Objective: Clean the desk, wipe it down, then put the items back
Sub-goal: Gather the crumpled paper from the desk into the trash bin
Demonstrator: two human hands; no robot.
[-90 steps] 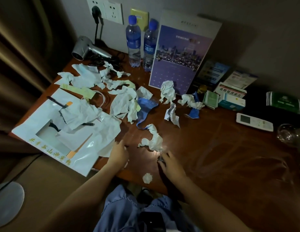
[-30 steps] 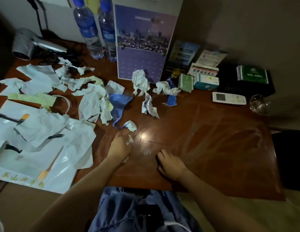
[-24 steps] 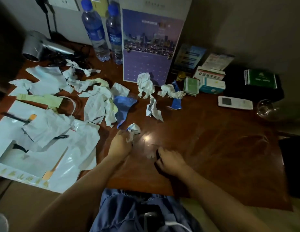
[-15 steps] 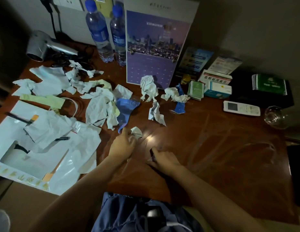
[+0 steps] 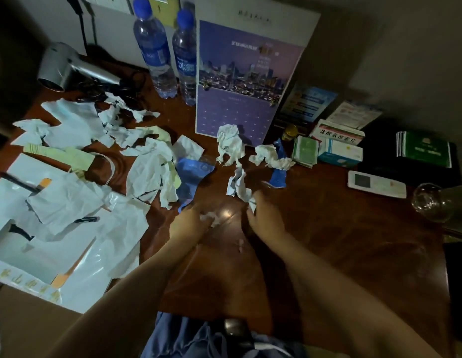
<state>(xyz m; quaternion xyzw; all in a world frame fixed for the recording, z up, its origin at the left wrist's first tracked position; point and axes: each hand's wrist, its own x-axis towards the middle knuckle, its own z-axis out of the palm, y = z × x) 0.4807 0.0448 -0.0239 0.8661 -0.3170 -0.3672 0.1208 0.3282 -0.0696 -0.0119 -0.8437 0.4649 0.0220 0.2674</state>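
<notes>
Early in the clearing stage. Left hand (image 5: pixel 189 223) is curled around a small paper wad (image 5: pixel 209 218); right hand (image 5: pixel 263 218) pinches the lower end of a crumpled paper scrap (image 5: pixel 239 184) near the desk (image 5: pixel 340 241) centre. Most torn paper (image 5: pixel 152 171) lies across the left half, plus more wads by the calendar (image 5: pixel 240 81) (the glare makes the small bits hard to count). Bottles (image 5: pixel 157 52), medicine boxes (image 5: pixel 338 148) and remote (image 5: pixel 375 183) not yet moved. Judging by that, wiping and putting back are both still to come.
</notes>
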